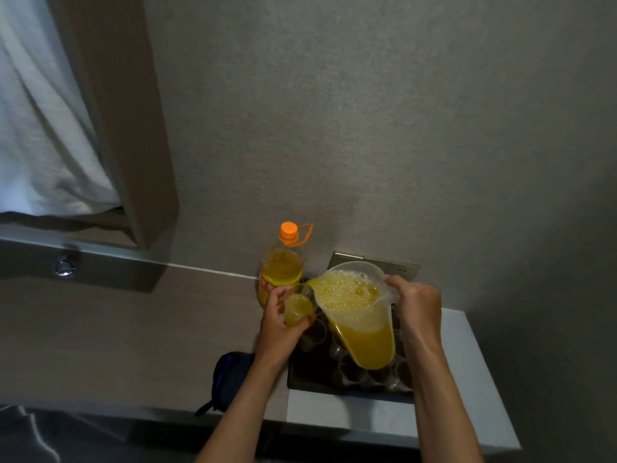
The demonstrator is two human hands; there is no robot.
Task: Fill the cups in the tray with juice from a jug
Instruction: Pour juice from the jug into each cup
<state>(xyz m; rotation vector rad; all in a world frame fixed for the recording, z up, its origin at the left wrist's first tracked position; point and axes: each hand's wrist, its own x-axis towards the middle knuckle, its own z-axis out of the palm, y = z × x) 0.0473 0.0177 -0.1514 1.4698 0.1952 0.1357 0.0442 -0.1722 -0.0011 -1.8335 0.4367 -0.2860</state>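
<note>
A dim room with a grey textured wall (367, 128) backs a pale counter (467, 396) that runs to the near edge. Nearest on it sits one dark tray (300, 379) of clear empty cups (350, 372); their number is hard to count, since the jug and both arms cover part of them. Left of the tray lies one dark pouch (230, 375). Above the tray, the right hand (417, 302) is wrapped around the handle of one clear jug (360, 315), tilted left with foamy orange juice at its spout. The left hand (280, 319) is curled around one cup (298, 309), partly filled, held touching the spout. Behind stands one capped juice bottle (280, 269), beside a wall socket plate (404, 267). Far left hangs a white curtain (40, 128).
</note>
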